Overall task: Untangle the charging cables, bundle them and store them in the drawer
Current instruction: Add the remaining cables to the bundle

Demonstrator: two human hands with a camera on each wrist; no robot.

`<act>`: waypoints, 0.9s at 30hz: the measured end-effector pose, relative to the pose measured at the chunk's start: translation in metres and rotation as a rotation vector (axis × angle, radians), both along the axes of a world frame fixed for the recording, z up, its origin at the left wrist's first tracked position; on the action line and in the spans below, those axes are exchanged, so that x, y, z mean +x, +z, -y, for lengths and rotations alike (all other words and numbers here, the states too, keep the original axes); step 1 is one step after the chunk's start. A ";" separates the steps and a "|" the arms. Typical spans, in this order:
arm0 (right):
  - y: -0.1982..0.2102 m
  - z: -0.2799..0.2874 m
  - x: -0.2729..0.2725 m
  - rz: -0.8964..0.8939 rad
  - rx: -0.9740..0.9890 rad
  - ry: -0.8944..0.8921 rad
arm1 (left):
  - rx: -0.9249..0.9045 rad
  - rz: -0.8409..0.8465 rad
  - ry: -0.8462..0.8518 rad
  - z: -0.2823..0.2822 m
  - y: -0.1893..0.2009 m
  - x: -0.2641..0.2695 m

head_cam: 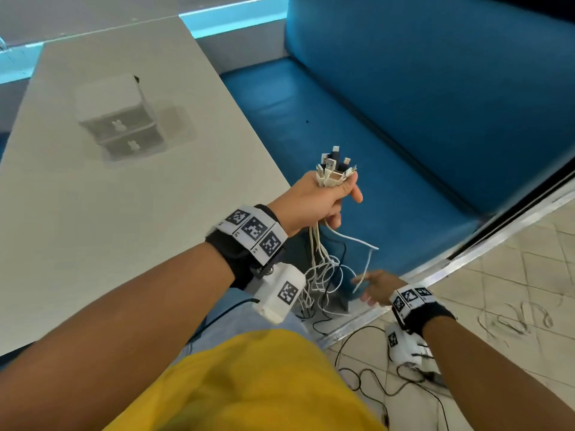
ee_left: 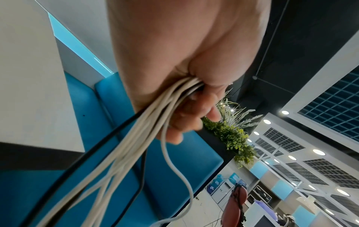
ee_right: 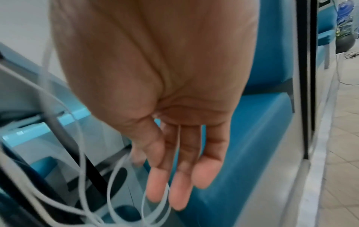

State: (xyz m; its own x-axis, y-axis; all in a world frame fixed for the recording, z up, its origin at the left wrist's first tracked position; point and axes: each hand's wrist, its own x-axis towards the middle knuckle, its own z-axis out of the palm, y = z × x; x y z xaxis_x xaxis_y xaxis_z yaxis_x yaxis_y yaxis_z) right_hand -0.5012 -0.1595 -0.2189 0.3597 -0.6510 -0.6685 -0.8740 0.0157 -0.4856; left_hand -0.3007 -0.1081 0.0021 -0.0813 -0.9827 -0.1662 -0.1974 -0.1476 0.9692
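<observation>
My left hand (head_cam: 323, 200) is raised over the blue bench and grips a bunch of charging cables (head_cam: 320, 262), mostly white with a black one. Their plug ends (head_cam: 334, 169) stick up out of the fist. In the left wrist view the strands (ee_left: 147, 122) run out from under my curled fingers (ee_left: 194, 116) and hang down in loose loops. Lower down, my right hand (head_cam: 370, 284) is spread with straight fingers (ee_right: 174, 181) among the hanging white loops (ee_right: 116, 192); it grips nothing. A small white two-drawer box (head_cam: 121, 119) stands on the table, both drawers closed.
The white table (head_cam: 93, 213) lies to my left and the blue bench seat (head_cam: 373, 169) ahead, with its backrest (head_cam: 451, 73) behind. Thin black wires (head_cam: 389, 381) trail over the tiled floor at the lower right, and a metal rail (head_cam: 466, 259) edges the bench.
</observation>
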 end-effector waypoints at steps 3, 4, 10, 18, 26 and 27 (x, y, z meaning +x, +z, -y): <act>0.006 0.018 -0.002 0.003 -0.097 -0.013 | 0.049 -0.010 0.045 0.005 -0.007 -0.001; 0.011 0.025 -0.002 0.039 -0.127 -0.058 | 0.052 -0.003 0.056 0.006 -0.009 -0.001; 0.105 0.039 0.023 0.555 -0.209 -0.321 | 0.043 0.075 0.129 0.013 -0.022 -0.002; 0.222 0.013 0.081 0.898 -0.491 -0.037 | -0.044 0.067 0.203 0.010 -0.018 0.001; 0.235 0.019 0.113 0.557 -0.890 0.118 | -0.133 0.123 0.216 0.008 -0.006 0.008; 0.236 0.020 0.116 0.528 -0.903 0.114 | -0.131 0.135 0.232 0.008 -0.005 0.010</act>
State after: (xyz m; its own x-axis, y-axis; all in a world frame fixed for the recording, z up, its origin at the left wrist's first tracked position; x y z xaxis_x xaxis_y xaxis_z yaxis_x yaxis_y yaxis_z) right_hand -0.3854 -0.1791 0.0173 0.5541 -0.7736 0.3076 -0.5220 -0.6106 -0.5955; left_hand -0.2903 -0.1160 -0.0027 0.1618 -0.9864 -0.0303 -0.3012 -0.0786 0.9503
